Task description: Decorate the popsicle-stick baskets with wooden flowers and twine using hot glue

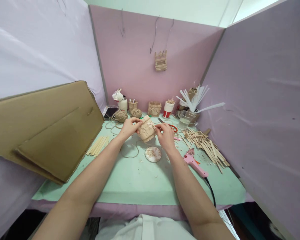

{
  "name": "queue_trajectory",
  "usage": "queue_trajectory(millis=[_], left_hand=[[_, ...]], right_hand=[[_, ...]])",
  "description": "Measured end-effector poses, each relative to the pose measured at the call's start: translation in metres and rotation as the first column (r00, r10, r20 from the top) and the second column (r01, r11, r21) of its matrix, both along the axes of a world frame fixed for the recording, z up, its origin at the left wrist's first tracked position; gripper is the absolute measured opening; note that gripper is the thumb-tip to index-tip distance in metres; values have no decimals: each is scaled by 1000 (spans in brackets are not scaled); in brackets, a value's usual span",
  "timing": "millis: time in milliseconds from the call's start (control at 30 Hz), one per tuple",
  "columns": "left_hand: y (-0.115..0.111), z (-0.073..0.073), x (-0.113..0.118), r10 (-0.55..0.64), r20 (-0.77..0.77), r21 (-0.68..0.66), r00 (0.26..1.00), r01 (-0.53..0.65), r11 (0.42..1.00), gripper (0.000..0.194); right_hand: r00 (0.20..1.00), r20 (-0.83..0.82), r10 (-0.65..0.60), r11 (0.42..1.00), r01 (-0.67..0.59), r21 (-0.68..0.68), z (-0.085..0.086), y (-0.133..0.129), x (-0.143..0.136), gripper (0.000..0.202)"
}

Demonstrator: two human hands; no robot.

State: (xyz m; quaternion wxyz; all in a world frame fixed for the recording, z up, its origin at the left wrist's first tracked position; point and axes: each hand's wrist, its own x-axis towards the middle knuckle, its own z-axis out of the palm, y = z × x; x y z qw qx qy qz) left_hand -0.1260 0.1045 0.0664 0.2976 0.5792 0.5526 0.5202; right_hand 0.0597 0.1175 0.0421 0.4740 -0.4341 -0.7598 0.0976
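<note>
A small pale wooden-stick basket (147, 130), trimmed with twine and a light flower shape, is held tilted above the table. My left hand (131, 128) pinches its upper left edge. At its right side, the fingers of my right hand (165, 135) are pressed together beside the flower shape; whatever is between them is too small to name. Just below the basket lies a round coaster-like disc (153, 154) with small pale bits on it. A thin twine strand curls on the green cloth left of the disc.
A pink glue gun (196, 166) with a black cord and a heap of wooden sticks (207, 145) lie at right. Red-handled scissors (172, 127), twine balls (120, 115) and cups (168, 108) are behind. Cardboard (52, 130) leans at left, near pale sticks (98, 146).
</note>
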Motion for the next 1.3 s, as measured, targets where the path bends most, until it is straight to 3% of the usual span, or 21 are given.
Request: queue_trajectory(millis=[267, 633, 1300], left_hand=[[-1, 1, 1, 1, 19, -3, 1000, -1, 1000, 21], [2, -2, -2, -2, 4, 3, 1000, 2, 1000, 21], [3, -2, -2, 10, 3, 0, 1000, -10, 1000, 21]], right_hand=[[998, -31, 50, 994, -46, 103, -7, -9, -9, 46], [980, -177, 96, 989, -75, 125, -17, 2, -11, 45], [988, -148, 49, 997, -38, 72, -15, -3, -11, 33]])
